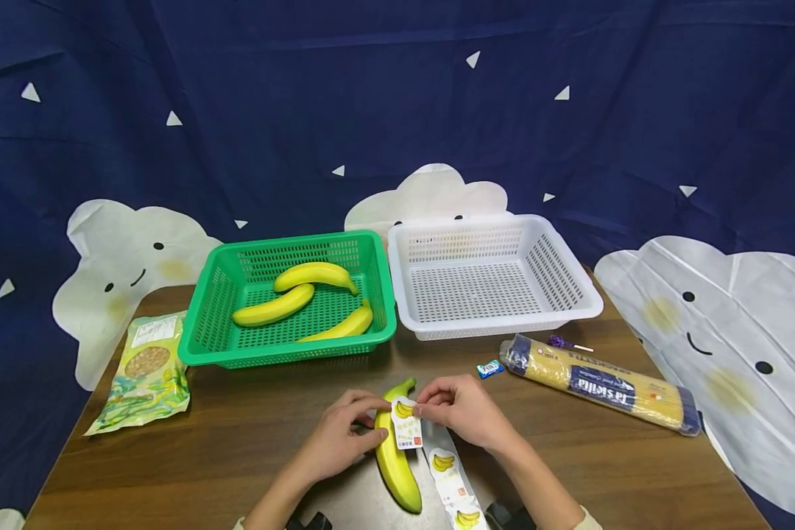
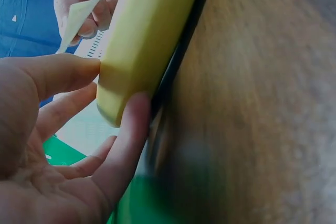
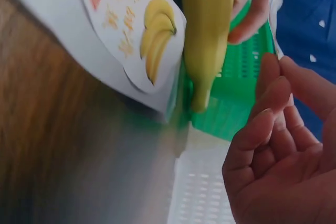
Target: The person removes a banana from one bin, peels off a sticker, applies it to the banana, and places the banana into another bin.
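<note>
On the table in front of me lies a yellow banana (image 1: 398, 471), stem end away from me. My left hand (image 1: 344, 436) holds it from the left, thumb and fingertips against the peel. Over the banana's upper right side, my right hand (image 1: 467, 412) pinches the edge of a white banana sticker (image 1: 407, 434) between thumb and index finger. In the left wrist view the raised sticker (image 2: 75, 22) stands up from the peel. To the right of the banana runs a backing strip with more banana stickers (image 1: 447, 475), partly under the right hand.
Behind, a green basket (image 1: 202, 358) holds three bananas, beside a white basket (image 1: 430, 329). A printed food bag (image 1: 149, 368) lies left. To the right are a pasta pack (image 1: 603, 386), a small blue wrapped candy (image 1: 489, 369) and a purple lollipop (image 1: 560, 341).
</note>
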`<state>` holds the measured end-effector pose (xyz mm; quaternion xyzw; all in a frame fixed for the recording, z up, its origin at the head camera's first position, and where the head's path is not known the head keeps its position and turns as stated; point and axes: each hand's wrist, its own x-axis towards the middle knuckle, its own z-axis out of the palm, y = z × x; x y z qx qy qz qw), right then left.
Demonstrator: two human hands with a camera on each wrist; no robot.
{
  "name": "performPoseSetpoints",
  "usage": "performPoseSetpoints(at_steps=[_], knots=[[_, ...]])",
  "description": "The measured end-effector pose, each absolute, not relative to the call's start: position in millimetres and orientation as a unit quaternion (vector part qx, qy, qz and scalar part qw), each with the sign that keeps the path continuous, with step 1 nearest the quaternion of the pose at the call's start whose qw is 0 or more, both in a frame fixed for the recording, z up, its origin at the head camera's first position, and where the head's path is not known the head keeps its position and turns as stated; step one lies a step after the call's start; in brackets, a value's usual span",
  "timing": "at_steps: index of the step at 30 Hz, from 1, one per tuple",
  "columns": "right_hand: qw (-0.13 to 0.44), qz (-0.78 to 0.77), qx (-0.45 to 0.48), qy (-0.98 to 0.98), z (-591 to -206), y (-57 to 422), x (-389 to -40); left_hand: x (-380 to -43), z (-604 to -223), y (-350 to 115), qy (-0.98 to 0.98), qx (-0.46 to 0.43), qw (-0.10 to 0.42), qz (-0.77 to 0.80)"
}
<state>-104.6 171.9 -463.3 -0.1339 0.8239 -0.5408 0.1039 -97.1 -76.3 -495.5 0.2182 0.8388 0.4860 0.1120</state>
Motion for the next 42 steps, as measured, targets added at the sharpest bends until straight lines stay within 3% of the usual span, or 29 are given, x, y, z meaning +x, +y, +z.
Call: performPoseSetpoints(at_steps=[4, 14, 21, 42], knots=[[0.131, -0.540, -0.118, 0.823, -463, 166, -102, -95, -498, -76, 0.832, 0.218, 0.106, 0.500], [0.159, -0.553, -0.108, 0.810, -474, 157, -105, -92, -497, -71, 0.801, 0.183, 0.149, 0.551], [0.158, -0.538, -0.116, 0.820, -473, 154, -108, -95, -495, -71, 0.830, 0.194, 0.124, 0.508], [0.167, -0.542, -0.112, 0.816, -474, 148, -106, -94, -497, -74, 0.853, 0.209, 0.113, 0.465]])
